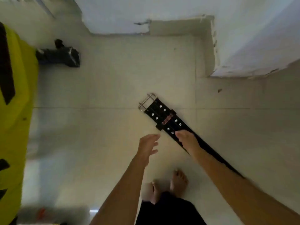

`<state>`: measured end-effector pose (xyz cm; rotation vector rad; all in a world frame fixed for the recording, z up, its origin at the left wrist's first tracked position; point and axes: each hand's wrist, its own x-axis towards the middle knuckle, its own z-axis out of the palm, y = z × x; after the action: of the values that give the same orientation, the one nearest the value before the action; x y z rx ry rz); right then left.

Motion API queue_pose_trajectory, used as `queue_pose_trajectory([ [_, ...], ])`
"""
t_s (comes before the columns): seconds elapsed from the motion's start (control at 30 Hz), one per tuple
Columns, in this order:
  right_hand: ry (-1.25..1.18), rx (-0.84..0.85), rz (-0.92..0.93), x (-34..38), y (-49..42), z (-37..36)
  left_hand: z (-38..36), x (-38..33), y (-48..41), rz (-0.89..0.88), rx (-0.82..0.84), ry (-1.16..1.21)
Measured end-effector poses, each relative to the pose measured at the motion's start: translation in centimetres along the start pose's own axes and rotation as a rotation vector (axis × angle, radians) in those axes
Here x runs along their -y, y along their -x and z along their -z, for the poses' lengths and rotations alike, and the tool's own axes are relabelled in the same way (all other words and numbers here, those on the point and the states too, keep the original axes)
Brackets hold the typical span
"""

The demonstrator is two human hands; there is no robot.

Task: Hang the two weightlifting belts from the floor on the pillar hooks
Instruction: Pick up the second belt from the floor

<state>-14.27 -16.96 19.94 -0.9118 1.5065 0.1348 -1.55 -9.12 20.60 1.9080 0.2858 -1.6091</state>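
A black weightlifting belt (164, 116) with silver rivets and a metal buckle stretches diagonally from the floor's middle down to the lower right. My right hand (187, 140) is closed around it just behind the riveted section. Just left of the belt, my left hand (147, 146) hovers with its fingers spread and nothing in it. The white pillar's base (243, 46) stands at the upper right; no hooks are visible. A second belt is not in view.
A yellow pad with black markings (14, 103) fills the left edge. A dark crumpled bundle (61, 56) lies on the pale tiled floor (105, 95) at upper left. My bare feet (172, 184) stand at the bottom centre. White walls line the top.
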Motion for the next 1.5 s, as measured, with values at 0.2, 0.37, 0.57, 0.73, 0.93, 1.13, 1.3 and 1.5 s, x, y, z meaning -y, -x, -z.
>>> queue_pose_trajectory([
  [0.2, 0.038, -0.105, 0.088, -2.5, -18.7, -1.9, -2.7, 2.7, -18.2, -0.045, -0.009, 0.141],
  [0.37, 0.194, -0.005, 0.153, -1.8, -17.2, -0.5, -3.6, 2.0, -18.1, -0.042, -0.02, 0.242],
  [0.57, 0.192, 0.092, 0.059, 1.6, 1.0, 5.7, -4.4, 1.8, 0.9, -0.034, 0.016, 0.269],
  [0.73, 0.009, 0.036, 0.089, 6.0, 23.6, 12.2, -6.0, -2.1, 25.6, -0.096, 0.076, 0.24],
  [0.93, -0.095, -0.05, 0.363, 11.0, 44.9, 18.1, -6.1, -8.3, 46.9, -0.377, 0.272, 0.049],
  [1.13, -0.476, -0.135, 0.606, 10.8, 56.0, 20.9, -8.6, -10.1, 60.6, -0.773, 0.424, -0.011],
  [1.3, -0.516, -0.102, 0.85, 10.7, 62.5, 23.8, -10.0, -6.7, 67.3, -1.111, 0.291, 0.011],
  [1.5, -0.527, -0.06, 1.129, 12.1, 72.4, 28.3, -12.2, -1.7, 76.0, -1.314, 0.258, 0.016],
])
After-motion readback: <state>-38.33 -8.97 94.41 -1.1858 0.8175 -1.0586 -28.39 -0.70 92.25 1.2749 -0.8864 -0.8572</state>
